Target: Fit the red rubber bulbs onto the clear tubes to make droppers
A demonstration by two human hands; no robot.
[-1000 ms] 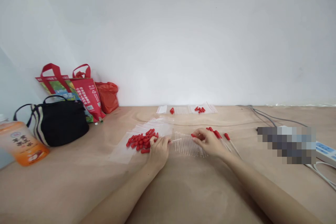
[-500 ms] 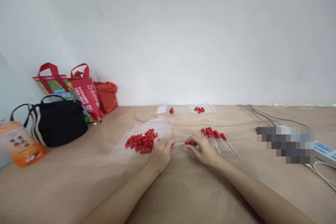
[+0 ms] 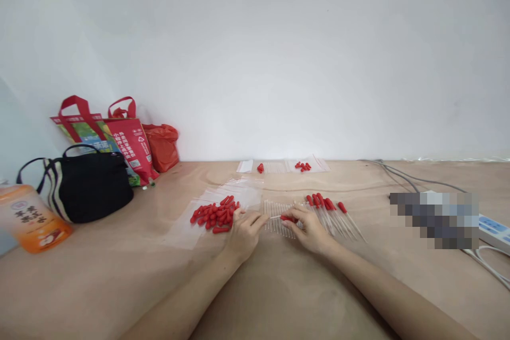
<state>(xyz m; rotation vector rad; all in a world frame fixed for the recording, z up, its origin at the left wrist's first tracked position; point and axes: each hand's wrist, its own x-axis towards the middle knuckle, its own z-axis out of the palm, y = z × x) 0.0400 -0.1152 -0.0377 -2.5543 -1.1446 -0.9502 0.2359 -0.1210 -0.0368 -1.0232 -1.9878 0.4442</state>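
Note:
Between the fingertips of my left hand [image 3: 244, 232] is a thin glass dropper tube [image 3: 275, 217], held level. My right hand [image 3: 309, 227] pinches a red rubber bulb [image 3: 286, 218] at the tube's right end; fingers partly cover the joint, so how far the tube sits inside cannot be made out. Beneath both hands lies a row of bare glass tubes [image 3: 279, 231]. To the left, many loose red bulbs [image 3: 215, 215] are heaped on a clear plastic bag [image 3: 185, 238]. Right of my right hand, several droppers [image 3: 341, 207] with red bulbs fitted lie side by side.
At the wall lies a flat bag [image 3: 321, 164] with small red bulbs and thin tubes. A black bag [image 3: 91, 186], shopping bags [image 3: 129, 143] and an orange-white pouch [image 3: 34, 218] stand left. A power strip [image 3: 494, 228] and cables [image 3: 398, 172] lie right.
My left fingers have slid right along the glass tube, closer to the bulb, so less tube shows between my hands. The outermost fitted dropper has shifted slightly right.

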